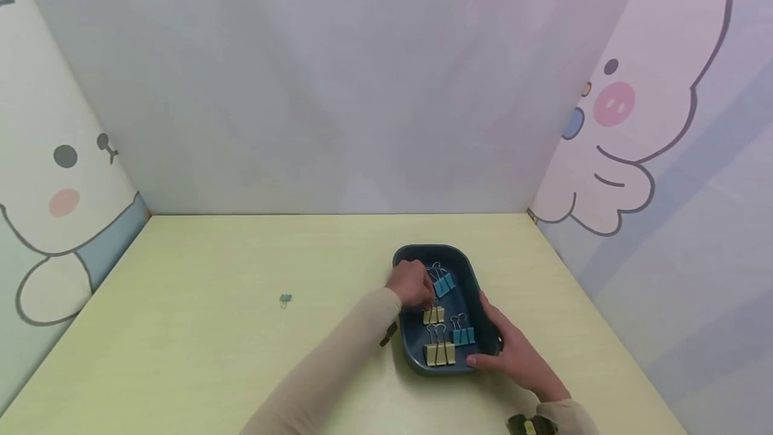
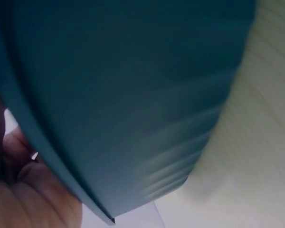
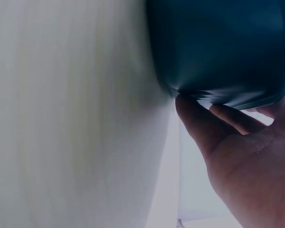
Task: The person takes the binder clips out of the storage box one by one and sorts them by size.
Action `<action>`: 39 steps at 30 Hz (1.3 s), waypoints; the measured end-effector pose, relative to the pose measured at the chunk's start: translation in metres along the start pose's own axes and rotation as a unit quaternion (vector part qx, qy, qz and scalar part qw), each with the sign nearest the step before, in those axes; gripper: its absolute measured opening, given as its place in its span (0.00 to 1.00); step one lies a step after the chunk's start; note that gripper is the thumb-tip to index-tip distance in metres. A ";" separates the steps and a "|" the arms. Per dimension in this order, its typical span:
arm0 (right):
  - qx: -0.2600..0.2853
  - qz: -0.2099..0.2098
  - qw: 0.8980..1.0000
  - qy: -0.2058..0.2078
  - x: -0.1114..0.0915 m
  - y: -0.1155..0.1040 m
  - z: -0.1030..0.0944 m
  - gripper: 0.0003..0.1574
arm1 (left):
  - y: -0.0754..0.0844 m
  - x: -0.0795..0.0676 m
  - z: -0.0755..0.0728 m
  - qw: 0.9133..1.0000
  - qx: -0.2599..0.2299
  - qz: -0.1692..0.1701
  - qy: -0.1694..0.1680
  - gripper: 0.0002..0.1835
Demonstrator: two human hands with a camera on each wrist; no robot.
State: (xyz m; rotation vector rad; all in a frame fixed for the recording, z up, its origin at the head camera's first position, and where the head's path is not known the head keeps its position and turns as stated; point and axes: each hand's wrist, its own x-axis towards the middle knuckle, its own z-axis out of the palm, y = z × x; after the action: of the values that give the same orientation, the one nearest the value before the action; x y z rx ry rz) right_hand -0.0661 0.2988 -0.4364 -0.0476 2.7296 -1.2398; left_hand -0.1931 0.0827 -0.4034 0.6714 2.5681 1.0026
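Observation:
My left hand [image 1: 413,284] reaches over the left rim of a dark blue tray [image 1: 415,348], fingers curled downward. Its fingertips pinch the handles of a small yellow binder clip [image 1: 433,315] inside the tray. From the right side my right hand [image 1: 513,348] grips the tray, thumb at the near right corner and fingers along the outer wall. A larger yellow binder clip [image 1: 439,354] and a blue one [image 1: 463,336] lie at the near end. Blue clips [image 1: 443,285] lie farther back. The left wrist view has the tray's outer wall [image 2: 118,118] beside the left hand [image 2: 33,194].
A small teal binder clip [image 1: 285,299] lies on the pale wooden table [image 1: 199,348], well left of the tray. A plain grey wall [image 1: 338,86] rises behind the table's back edge. Side walls with cartoon animals [image 1: 640,99] stand left and right.

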 end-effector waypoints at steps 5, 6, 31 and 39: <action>-0.003 0.001 1.000 0.002 0.000 -0.001 0.000 0.71 | -0.002 -0.003 -0.002 0.999 -0.034 0.005 -0.001 0.04; -0.002 0.000 1.000 0.001 0.000 -0.001 0.000 0.71 | -0.002 -0.004 -0.003 0.999 -0.042 0.005 -0.003 0.04; -0.007 -0.031 0.999 0.009 0.002 0.008 -0.001 0.72 | -0.030 -0.049 -0.075 0.971 -0.233 -0.019 0.056 0.06; -0.003 -0.018 1.000 0.003 0.002 0.010 0.001 0.73 | -0.084 -0.082 -0.092 0.960 -0.241 -0.065 0.130 0.05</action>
State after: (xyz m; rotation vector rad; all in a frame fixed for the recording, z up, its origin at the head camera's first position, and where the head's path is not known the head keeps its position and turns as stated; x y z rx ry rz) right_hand -0.0672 0.3043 -0.4442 -0.0938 2.7489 -1.2422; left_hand -0.1905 -0.0657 -0.3879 0.2477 2.3807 1.6815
